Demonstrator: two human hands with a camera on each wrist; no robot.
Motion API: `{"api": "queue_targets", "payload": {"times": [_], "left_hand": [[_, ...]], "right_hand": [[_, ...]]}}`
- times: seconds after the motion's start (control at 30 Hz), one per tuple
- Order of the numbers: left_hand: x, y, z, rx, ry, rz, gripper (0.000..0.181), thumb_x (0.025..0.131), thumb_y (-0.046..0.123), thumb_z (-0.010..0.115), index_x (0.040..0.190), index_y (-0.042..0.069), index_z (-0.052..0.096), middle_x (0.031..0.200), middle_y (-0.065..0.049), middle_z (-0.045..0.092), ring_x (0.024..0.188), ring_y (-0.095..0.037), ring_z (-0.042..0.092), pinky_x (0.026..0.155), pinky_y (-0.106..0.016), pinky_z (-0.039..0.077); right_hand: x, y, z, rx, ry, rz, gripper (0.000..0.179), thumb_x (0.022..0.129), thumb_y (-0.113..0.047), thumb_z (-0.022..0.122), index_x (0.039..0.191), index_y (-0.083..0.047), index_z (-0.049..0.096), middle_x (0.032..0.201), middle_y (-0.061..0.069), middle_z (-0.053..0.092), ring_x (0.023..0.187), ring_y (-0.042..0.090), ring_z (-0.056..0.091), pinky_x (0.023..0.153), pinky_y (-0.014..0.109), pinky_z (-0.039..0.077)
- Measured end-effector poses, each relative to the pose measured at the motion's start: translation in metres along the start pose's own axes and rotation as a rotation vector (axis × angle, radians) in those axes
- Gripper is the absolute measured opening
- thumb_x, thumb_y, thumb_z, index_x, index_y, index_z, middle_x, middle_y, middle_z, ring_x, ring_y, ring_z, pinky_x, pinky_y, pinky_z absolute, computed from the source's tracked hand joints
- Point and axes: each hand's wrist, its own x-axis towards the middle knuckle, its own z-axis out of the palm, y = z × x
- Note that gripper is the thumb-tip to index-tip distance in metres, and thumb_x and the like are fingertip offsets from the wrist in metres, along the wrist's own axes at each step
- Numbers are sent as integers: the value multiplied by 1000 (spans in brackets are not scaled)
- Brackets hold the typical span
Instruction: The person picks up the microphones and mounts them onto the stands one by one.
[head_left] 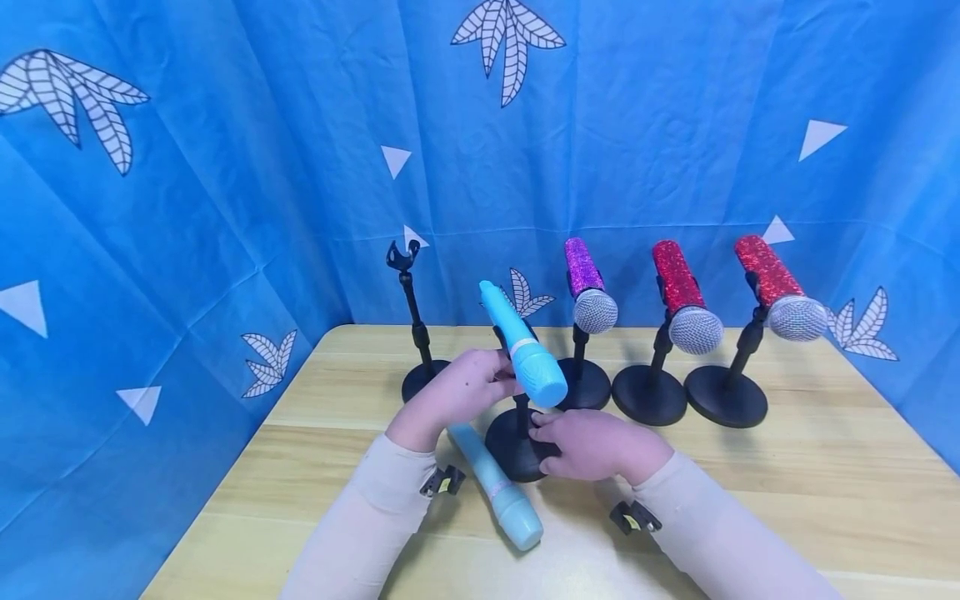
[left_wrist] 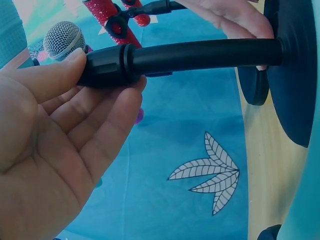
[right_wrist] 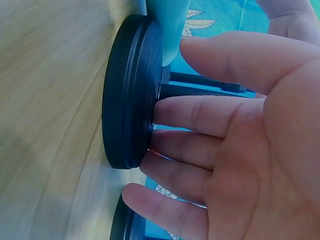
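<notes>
A bright blue microphone (head_left: 536, 367) rests tilted in the clip of a black microphone stand (head_left: 504, 446), its head towards me. My left hand (head_left: 468, 385) pinches the collar of that stand's pole (left_wrist: 107, 65) between thumb and fingers, just below the microphone. Low on the right side, my right hand (head_left: 592, 444) touches the round base (right_wrist: 131, 100) with fairly straight fingers, the thumb held apart. A second, paler blue microphone (head_left: 495, 487) lies on the table beside the base, partly behind my left forearm.
At the back left stands a black stand (head_left: 416, 317) with a bare clip. Right of my hands, a purple glitter microphone (head_left: 583, 271) and two red glitter ones (head_left: 678, 279) sit on their own stands. Blue patterned cloth (head_left: 480, 183) hangs behind and beside the wooden table (head_left: 825, 467).
</notes>
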Motion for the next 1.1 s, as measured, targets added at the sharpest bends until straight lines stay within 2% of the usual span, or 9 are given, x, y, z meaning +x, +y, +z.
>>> {"api": "queue_targets", "payload": {"times": [0.2, 0.33, 0.57, 0.67, 0.8, 0.97, 1.1], "left_hand": [[1, 0, 2, -48, -77, -60, 29, 106, 21, 56, 133, 13, 61, 122, 1, 67, 115, -16, 63, 103, -41, 48], [2, 0, 5, -55, -79, -51, 31, 107, 22, 53, 136, 13, 59, 128, 0, 65, 121, -17, 60, 106, -41, 45], [3, -3, 7, -11, -10, 58, 25, 110, 22, 42, 110, 10, 64, 100, -3, 66, 96, -17, 61, 95, -36, 50], [2, -2, 6, -22, -12, 55, 24, 110, 20, 40, 105, 10, 61, 91, -3, 62, 90, -17, 58, 91, -35, 49], [3, -1, 5, -19, -2, 25, 22, 109, 19, 45, 99, 12, 64, 89, 0, 61, 90, -18, 59, 89, -35, 49], [4, 3, 4, 27, 46, -31, 11, 102, 14, 61, 100, 15, 71, 105, 1, 64, 97, -18, 59, 91, -36, 50], [3, 2, 4, -30, 42, -56, 10, 101, 13, 63, 97, 14, 71, 94, 1, 65, 86, -18, 59, 83, -35, 51]], "right_hand": [[0, 0, 0, 22, -7, -7, 51, 95, -31, 64, 138, -3, 61, 148, 13, 52, 135, 30, 51, 108, 45, 43], [0, 1, 1, 34, -9, -4, 51, 95, -30, 64, 138, -3, 61, 149, 13, 51, 136, 30, 50, 108, 46, 43], [0, 2, 0, 26, -2, -27, 51, 95, -30, 63, 138, -2, 61, 148, 15, 51, 136, 31, 49, 108, 46, 43], [0, 2, 0, 19, 2, -33, 51, 95, -30, 63, 137, -2, 61, 148, 16, 52, 134, 31, 51, 106, 45, 44], [0, 2, -1, 21, 3, -26, 51, 95, -30, 63, 138, -3, 61, 148, 15, 51, 133, 30, 52, 106, 45, 45], [0, 1, -1, 41, 1, -16, 50, 95, -29, 64, 137, -3, 62, 148, 13, 52, 133, 29, 52, 106, 46, 45], [0, 1, -2, 45, 0, -13, 49, 95, -28, 64, 137, -3, 62, 148, 13, 52, 133, 29, 52, 106, 46, 45]]}}
